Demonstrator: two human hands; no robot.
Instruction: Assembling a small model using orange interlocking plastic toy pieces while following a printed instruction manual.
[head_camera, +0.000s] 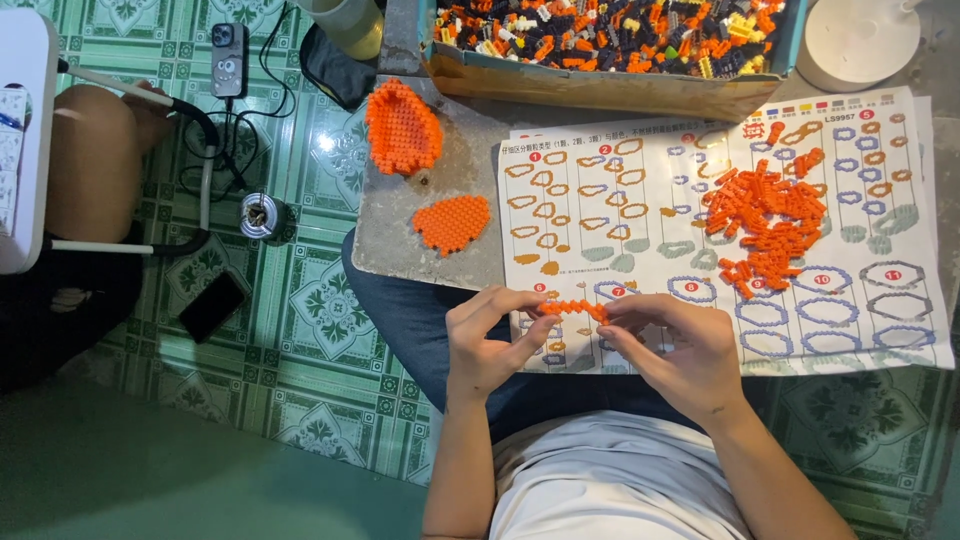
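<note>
Orange brick strip (572, 309): a short row of small interlocking bricks, held level between both hands above the lower edge of the instruction sheet (720, 240). Left hand (488, 340): grip clenched on the strip's 9 o'clock end, thumb and forefinger pinching it. Right hand (672, 350): grip clenched on the strip's 3 o'clock end, fingertips pinching it.

The sheet lies on the grey surface (400, 240). A loose pile of orange bricks (765, 225) rests on the sheet, at 1 o'clock from the hands. Two assembled orange pieces lie on the bare surface at 11 o'clock: a flat plate (452, 222) and, farther off, a curved shell (402, 127). A cardboard box of mixed bricks (600, 88) stands at 12 o'clock, touching the sheet's top edge. A phone (212, 306) lies on the green tiled floor (320, 320) at 9 o'clock.
</note>
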